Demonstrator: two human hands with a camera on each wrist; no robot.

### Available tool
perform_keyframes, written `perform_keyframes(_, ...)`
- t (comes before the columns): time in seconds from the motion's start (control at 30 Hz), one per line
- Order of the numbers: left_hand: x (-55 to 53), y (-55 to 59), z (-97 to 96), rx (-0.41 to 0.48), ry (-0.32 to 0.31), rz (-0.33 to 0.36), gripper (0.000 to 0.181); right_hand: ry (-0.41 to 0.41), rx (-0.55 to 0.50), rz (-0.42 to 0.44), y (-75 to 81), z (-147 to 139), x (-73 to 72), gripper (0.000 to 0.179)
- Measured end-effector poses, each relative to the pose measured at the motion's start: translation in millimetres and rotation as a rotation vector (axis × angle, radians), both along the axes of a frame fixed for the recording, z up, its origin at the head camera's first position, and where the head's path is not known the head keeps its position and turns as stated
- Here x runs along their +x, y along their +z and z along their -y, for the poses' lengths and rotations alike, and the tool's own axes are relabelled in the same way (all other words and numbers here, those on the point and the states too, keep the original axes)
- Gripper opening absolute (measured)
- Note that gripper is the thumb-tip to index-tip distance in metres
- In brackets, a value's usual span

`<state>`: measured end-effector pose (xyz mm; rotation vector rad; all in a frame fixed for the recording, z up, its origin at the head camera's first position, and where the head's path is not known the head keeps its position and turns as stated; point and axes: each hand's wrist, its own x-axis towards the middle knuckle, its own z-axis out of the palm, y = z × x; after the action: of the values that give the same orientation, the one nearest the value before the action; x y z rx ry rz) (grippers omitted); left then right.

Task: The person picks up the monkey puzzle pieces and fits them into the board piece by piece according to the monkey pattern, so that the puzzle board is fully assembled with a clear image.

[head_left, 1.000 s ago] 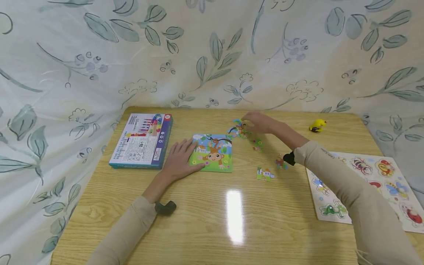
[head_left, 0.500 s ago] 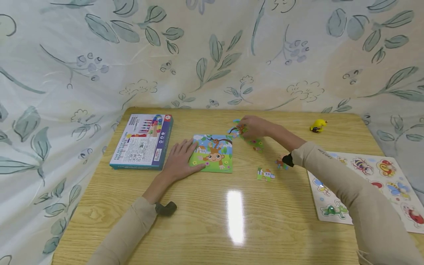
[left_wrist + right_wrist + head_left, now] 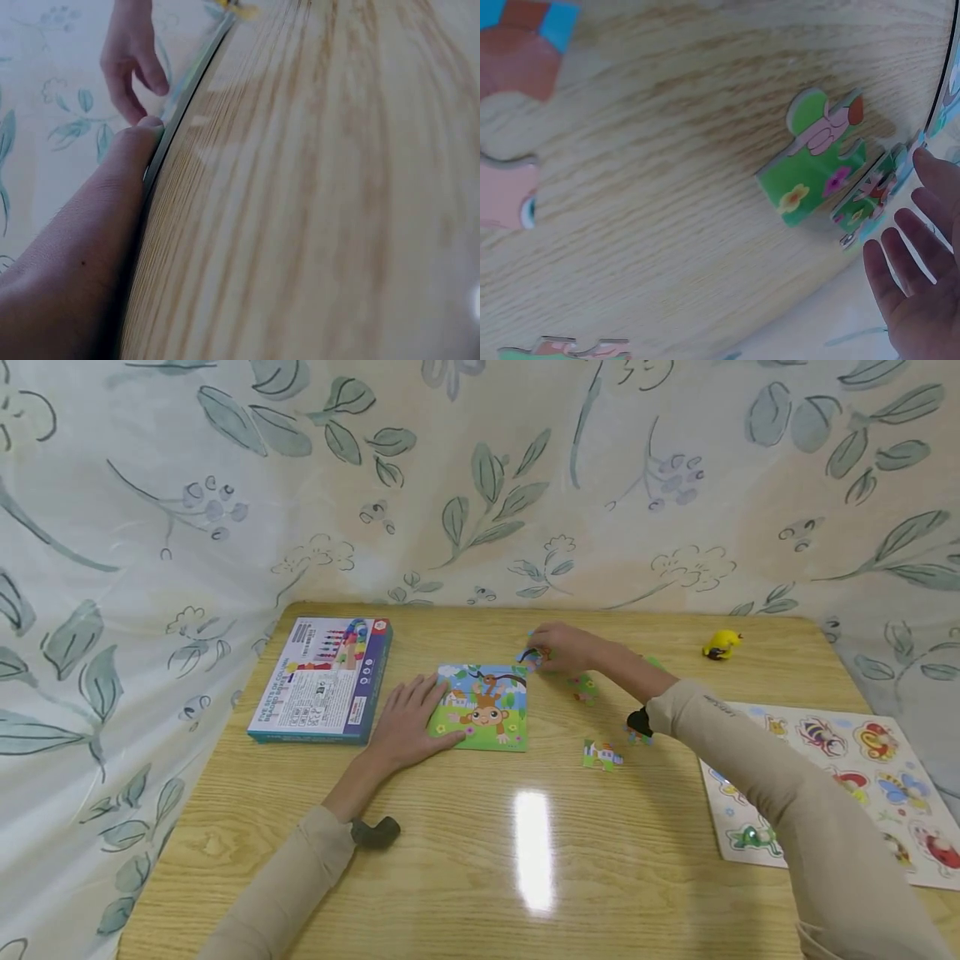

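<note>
My left hand (image 3: pixel 412 722) lies with its fingers spread over the left edge of a square monkey picture puzzle (image 3: pixel 487 718). My right hand (image 3: pixel 567 647) is over loose puzzle pieces behind and right of it; a branch piece (image 3: pixel 532 660) shows by its fingertips. Its fingers (image 3: pixel 900 274) look loosely extended beside a puzzle piece (image 3: pixel 870 196) in the right wrist view. A green flowered puzzle piece (image 3: pixel 814 169) lies nearby. In the left wrist view my left thumb (image 3: pixel 148 126) shows at the table edge, the puzzle mostly hidden.
A bead toy box (image 3: pixel 322 681) stands on the left of the wooden table (image 3: pixel 450 860). White-house pieces (image 3: pixel 602 755) lie near the middle. At right are an insect puzzle board (image 3: pixel 817 768), partly under my sleeve, and a yellow toy bird (image 3: pixel 722 644). A floral curtain (image 3: pixel 480 485) hangs behind.
My right hand has shifted slightly left and down over the loose pieces, its forearm following. A green piece now shows behind the forearm. The left hand stays on the puzzle.
</note>
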<state>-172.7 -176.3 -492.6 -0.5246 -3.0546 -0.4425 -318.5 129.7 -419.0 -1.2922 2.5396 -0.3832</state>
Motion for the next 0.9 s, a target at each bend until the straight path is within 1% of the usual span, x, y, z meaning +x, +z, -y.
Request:
perform_keyframes(0.13,0.1,-1.2,0.3,0.002,0.003,0.002,0.093,0.025,-0.017,-0.006,-1.4,6,-2.0,0.02)
perform_keyframes(0.2,0.0,-2.0,0.4,0.001,0.002,0.002,0.094,0.024,-0.005,0.007,-1.9,9,-3.3,0.02)
perform_keyframes(0.3,0.1,-3.9,0.7,-0.002,0.0,0.0,0.095,0.014,0.049,0.014,-3.5,14,-4.7,0.016)
perform_keyframes(0.43,0.5,-5.6,1.3,-0.004,-0.002,0.002,0.095,0.05,0.112,-0.045,-6.5,19,-6.2,0.008)
perform_keyframes(0.57,0.0,-6.9,1.7,-0.002,-0.003,-0.008,0.094,0.094,0.133,-0.083,-5.3,19,-6.6,0.007)
perform_keyframes(0.77,-2.9,-8.1,1.4,0.008,-0.007,-0.015,0.095,0.104,0.185,-0.113,-1.4,15,-5.0,0.017)
perform_keyframes(0.9,-3.2,-9.3,2.9,-0.001,-0.005,-0.011,0.095,0.145,0.225,-0.187,-1.1,13,-0.4,0.016)
